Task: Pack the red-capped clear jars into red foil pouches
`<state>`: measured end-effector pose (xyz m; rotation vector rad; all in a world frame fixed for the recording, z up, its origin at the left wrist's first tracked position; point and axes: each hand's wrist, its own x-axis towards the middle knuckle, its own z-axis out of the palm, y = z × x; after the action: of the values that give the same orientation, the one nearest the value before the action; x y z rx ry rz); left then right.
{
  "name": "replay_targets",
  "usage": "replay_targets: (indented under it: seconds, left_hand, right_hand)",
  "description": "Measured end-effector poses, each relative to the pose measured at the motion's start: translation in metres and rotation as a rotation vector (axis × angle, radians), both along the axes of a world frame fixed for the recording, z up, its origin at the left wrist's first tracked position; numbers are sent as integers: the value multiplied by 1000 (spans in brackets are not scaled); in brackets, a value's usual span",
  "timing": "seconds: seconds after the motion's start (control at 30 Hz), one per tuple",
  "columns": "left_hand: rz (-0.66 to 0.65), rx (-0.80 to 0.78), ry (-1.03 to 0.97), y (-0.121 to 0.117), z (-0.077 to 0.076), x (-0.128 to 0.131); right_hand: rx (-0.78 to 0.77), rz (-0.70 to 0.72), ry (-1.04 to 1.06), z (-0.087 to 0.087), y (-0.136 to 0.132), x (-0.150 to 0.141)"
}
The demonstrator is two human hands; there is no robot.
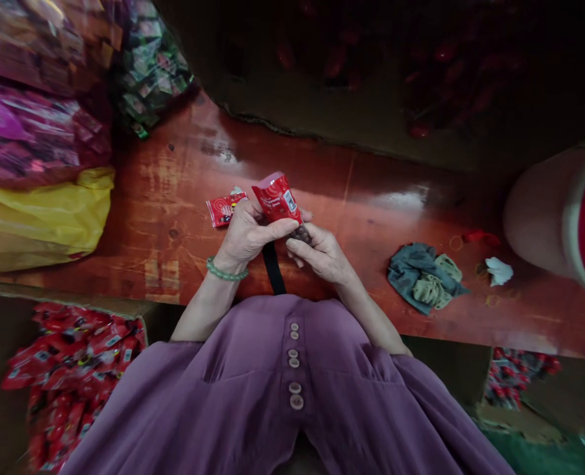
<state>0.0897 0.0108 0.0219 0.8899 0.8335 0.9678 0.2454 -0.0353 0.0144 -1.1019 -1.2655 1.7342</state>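
Note:
My left hand [245, 232] is closed round a red snack packet [276, 198], held upright above the red-brown table [371, 204]. My right hand [322, 254] is closed on the packet's lower end, where something dark shows between the fingers. A second small red packet [225, 208] lies on the table just left of my left hand. A green bead bracelet [225, 272] circles my left wrist. A black strap [274, 267] runs under my hands toward my purple shirt.
Big bags of wrapped sweets [39, 125] and a yellow bag [39, 211] stand at the left. A crumpled grey-green cloth [423, 277], a white scrap [498, 270] and rubber bands lie at the right. Cardboard boxes of red packets [69, 369] sit below. A pale roll [554, 211] stands at the far right.

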Motion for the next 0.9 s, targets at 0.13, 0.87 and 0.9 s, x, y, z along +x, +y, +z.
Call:
replay_targets:
  seconds: [0.13,0.87,0.9]
  left_hand:
    - [31,-6,19,1,3,3]
    - [208,-165,-105,3,-18,12]
    - [225,-167,-92,3,-20,13]
  right_hand:
    - [9,-31,-14,-1,4,-2]
    - [263,-162,-530,-9,9,-11]
    - [260,-162,-534,-10,9,-12]
